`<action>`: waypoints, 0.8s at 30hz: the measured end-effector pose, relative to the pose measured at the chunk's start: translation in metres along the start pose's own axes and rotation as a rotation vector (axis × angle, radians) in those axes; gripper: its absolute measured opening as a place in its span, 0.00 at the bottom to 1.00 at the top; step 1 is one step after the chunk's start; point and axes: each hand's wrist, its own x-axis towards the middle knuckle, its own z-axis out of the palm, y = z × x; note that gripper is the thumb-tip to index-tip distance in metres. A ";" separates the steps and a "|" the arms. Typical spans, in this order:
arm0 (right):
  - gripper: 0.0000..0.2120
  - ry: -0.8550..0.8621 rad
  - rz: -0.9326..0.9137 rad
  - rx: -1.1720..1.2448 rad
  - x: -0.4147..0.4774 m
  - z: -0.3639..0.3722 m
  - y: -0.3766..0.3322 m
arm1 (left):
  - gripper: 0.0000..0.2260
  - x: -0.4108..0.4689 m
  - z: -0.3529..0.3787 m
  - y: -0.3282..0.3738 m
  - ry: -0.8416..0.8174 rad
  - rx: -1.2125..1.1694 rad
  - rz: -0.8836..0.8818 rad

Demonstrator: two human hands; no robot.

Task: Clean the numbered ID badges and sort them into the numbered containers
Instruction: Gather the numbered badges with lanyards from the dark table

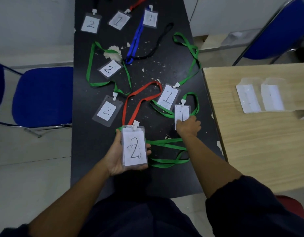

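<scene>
My left hand [113, 156] holds a clear badge marked 2 [134, 147] just above the near part of the black table [165, 177]; a red lanyard [130, 100] runs from its clip. My right hand [189, 126] rests on the lower corner of a badge marked 1 [182, 113] with a green lanyard. Several other badges lie flat: another 1 [168, 97], two 2s [107, 110] [110, 69], and a 2 [90, 23] and two 1s [118, 20] [150, 18] at the far end. A crumpled white tissue [112, 53] lies mid-table.
Two clear containers [259, 97] stand on the wooden table [259, 151] at right. Blue chairs stand at left [42, 96] and far right [281, 35]. Blue, black and green lanyards and white crumbs are strewn over the black table.
</scene>
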 end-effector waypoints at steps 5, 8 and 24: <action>0.29 0.035 0.014 -0.013 -0.001 0.001 0.009 | 0.46 0.002 0.000 0.003 0.050 0.010 -0.012; 0.24 0.023 -0.014 0.084 0.003 0.003 0.020 | 0.45 0.002 -0.001 0.003 0.057 0.011 -0.010; 0.06 -0.541 0.020 1.066 -0.089 -0.030 0.018 | 0.46 -0.012 -0.015 0.011 0.130 0.012 0.122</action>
